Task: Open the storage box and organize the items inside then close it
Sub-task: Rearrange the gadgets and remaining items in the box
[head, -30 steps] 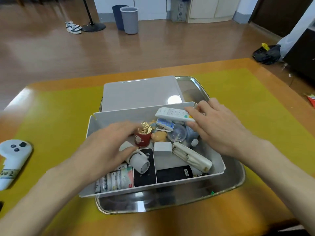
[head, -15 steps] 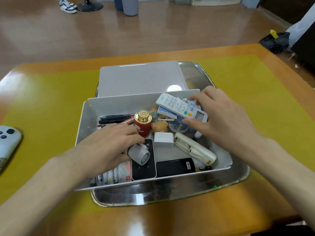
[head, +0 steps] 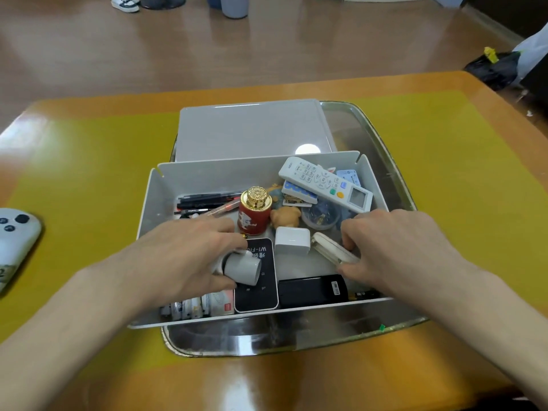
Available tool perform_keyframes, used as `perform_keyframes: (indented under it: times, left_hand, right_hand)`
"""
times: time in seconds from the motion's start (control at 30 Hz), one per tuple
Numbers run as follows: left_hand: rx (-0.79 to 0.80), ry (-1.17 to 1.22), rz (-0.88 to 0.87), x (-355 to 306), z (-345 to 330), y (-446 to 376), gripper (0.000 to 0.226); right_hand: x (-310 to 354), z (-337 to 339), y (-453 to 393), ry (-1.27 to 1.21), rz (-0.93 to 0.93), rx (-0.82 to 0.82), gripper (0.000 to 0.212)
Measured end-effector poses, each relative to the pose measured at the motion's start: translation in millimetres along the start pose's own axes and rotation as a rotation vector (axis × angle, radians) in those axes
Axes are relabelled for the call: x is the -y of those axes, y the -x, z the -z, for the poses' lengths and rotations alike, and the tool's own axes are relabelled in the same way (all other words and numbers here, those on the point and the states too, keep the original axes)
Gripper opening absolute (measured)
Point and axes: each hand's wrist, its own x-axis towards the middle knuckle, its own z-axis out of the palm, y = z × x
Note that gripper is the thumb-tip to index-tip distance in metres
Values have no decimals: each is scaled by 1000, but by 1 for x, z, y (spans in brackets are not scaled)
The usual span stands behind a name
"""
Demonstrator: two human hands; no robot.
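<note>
Open storage box point(head: 166, 200) standing in a metal tray point(head: 394, 173) on a table with a yellow mat point(head: 89, 161); the grey lid point(head: 252, 129) lies flat just behind the box, on the tray. Left hand point(head: 184, 256), inside the box, curls its fingers and thumb round a short grey cylinder point(head: 243, 266) lying over a black Wi-Fi device point(head: 258, 295). Right hand point(head: 397, 250) curls its fingers round a cream oblong case point(head: 329, 247) near the right wall. A white remote point(head: 323, 182) lies tilted at the far right corner, over a small card box point(head: 296, 191). A red jar with gold cap point(head: 255, 215) stands upright beside a bear figure point(head: 286, 218); pens point(head: 207, 201) lie at the far left. A white controller point(head: 14, 235) lies on the mat, well apart.
</note>
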Motion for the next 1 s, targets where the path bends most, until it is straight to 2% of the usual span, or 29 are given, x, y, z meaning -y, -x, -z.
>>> perform_keyframes:
  times: [0.13, 0.27, 0.37, 0.47, 0.53, 0.6, 0.8, 0.93, 1.0]
  left_hand:
    - [64, -11, 22, -1, -1, 1, 39]
    - [45, 23, 69, 1, 10, 4, 34]
    - [47, 40, 133, 8, 18, 7, 36]
    - [53, -35, 203, 16, 21, 14, 42]
    - [7, -90, 234, 19, 20, 16, 43]
    - [-40, -147, 242, 19, 16, 16, 45]
    - [-82, -224, 241, 26, 0, 11, 50]
    - [-70, -169, 205, 28, 4, 15, 45]
    - [-77, -132, 210, 26, 10, 17, 40]
  right_hand:
    - [2, -1, 5, -5, -46, 12, 38]
    - [-8, 2, 7, -122, -99, 46, 35]
    - [-22, 11, 8, -378, -131, 30, 37]
    - [-20, 19, 5, -746, -70, 3, 44]
    - [-5, 22, -3, -950, -4, 33, 38]
    - [22, 23, -13, -1036, 33, 109, 30]
    - [92, 21, -44, -745, 106, 132, 27]
    - [94, 18, -38, -591, 140, 64, 37]
    - [78, 21, -30, -577, 123, -13, 31]
